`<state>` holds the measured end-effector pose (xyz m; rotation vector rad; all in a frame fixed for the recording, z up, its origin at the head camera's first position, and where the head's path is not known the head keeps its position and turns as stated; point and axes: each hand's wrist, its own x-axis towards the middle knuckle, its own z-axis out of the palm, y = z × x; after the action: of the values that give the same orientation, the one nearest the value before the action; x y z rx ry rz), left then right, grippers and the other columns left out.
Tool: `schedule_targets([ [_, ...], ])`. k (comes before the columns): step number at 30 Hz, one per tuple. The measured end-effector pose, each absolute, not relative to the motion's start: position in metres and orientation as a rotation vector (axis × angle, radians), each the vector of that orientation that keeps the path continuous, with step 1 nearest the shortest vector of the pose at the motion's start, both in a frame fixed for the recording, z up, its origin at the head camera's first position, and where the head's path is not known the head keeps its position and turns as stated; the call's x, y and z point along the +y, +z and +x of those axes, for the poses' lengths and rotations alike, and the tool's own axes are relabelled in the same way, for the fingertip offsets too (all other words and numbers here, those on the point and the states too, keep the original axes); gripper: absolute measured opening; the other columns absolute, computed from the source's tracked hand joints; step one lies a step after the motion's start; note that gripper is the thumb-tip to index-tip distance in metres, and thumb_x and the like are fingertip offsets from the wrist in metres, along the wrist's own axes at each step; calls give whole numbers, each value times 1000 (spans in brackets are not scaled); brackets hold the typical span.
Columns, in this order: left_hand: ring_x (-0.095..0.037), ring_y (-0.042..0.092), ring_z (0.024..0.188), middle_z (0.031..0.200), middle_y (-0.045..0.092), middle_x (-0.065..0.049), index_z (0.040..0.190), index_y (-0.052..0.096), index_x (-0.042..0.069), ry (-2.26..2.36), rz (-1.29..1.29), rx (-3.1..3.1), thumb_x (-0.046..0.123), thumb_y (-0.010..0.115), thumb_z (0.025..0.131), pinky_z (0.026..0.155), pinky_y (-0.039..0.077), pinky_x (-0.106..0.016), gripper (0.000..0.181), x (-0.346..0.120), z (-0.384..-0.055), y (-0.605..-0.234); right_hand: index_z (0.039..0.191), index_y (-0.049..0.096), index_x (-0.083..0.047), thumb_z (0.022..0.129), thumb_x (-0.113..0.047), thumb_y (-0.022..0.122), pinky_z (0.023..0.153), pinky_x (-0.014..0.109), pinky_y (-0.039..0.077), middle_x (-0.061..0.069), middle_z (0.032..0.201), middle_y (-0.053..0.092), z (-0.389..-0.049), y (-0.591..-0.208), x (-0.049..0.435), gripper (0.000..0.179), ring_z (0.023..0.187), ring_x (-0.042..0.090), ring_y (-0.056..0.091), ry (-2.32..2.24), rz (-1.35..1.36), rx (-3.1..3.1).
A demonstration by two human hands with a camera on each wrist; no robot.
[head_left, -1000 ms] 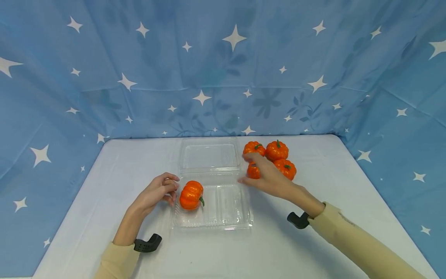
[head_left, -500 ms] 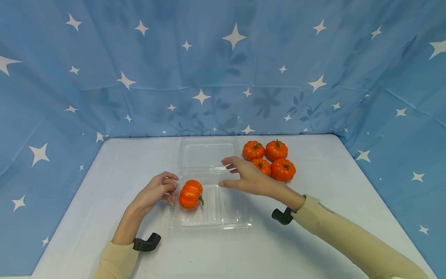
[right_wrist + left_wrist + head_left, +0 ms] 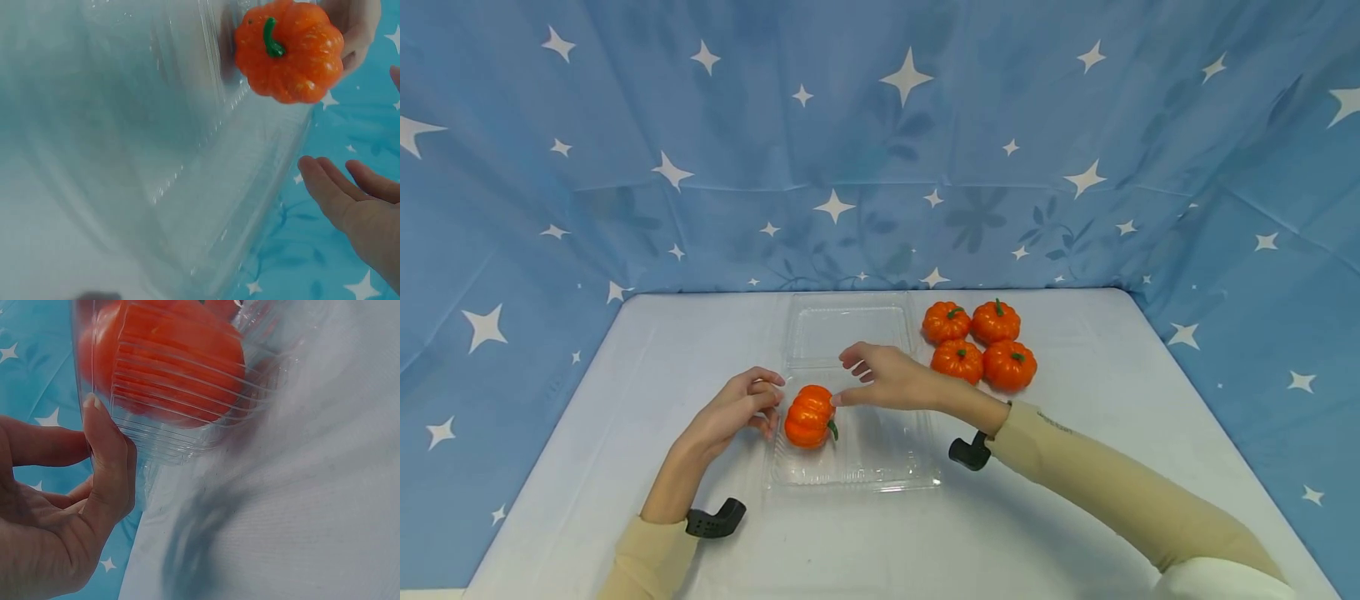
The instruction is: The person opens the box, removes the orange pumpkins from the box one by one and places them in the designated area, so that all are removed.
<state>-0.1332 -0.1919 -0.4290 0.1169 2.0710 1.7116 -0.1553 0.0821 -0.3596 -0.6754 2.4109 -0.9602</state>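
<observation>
A clear plastic clamshell container (image 3: 887, 454) lies opened flat, its lid (image 3: 850, 329) folded to the far side. One small orange pumpkin (image 3: 808, 417) with a green stem sits tilted in its left part; in the left wrist view the pumpkin (image 3: 181, 369) shows through the ribbed wall. My left hand (image 3: 733, 414) pinches the container's left rim between thumb and fingers, as the left hand (image 3: 81, 481) in the left wrist view shows. Above the container hovers my right hand (image 3: 891, 379), fingers relaxed and holding nothing, thumb tip overlapping the pumpkin's right edge in the head view.
Several more orange pumpkins (image 3: 1010, 367) stand clustered to the right of the lid on the white table (image 3: 1097, 400). A blue curtain with white stars (image 3: 865, 142) hangs behind and along both sides.
My right hand has moved left from the pumpkin cluster, across the container, to the pumpkin inside. The left hand stays at the container's left rim, and the pumpkins keep their places.
</observation>
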Motion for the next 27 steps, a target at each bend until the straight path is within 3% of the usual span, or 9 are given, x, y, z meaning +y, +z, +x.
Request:
schedule_targets([
  [9,-18,57,63,83,56,-8,136,38,-14,1710,114,2072,4,46,102,58,57,-28,39,-193,-134,-430,138,56,2,89,-40,77,92,36,60,16,133,65,-158,-371,57,68,118,29,64,-756,-676,2372],
  [15,-18,57,63,85,55,-10,135,39,-13,1714,120,2066,4,46,103,59,57,-29,37,-193,-135,-433,137,59,0,87,-46,78,83,28,59,10,124,69,-158,-377,47,71,104,20,64,-657,-680,2375],
  [21,-18,56,64,87,55,-10,134,39,-13,1710,128,2069,5,46,103,59,56,-28,37,-193,-135,-433,123,64,-1,87,-43,80,74,21,54,1,97,69,-158,-381,40,58,85,15,61,-646,-710,2367],
  [27,-18,56,65,88,54,-11,135,38,-13,1718,139,2059,5,47,102,59,56,-28,38,-195,-134,-431,119,64,-2,87,-40,81,76,21,53,1,97,68,-158,-385,36,52,85,14,61,-681,-728,2367],
])
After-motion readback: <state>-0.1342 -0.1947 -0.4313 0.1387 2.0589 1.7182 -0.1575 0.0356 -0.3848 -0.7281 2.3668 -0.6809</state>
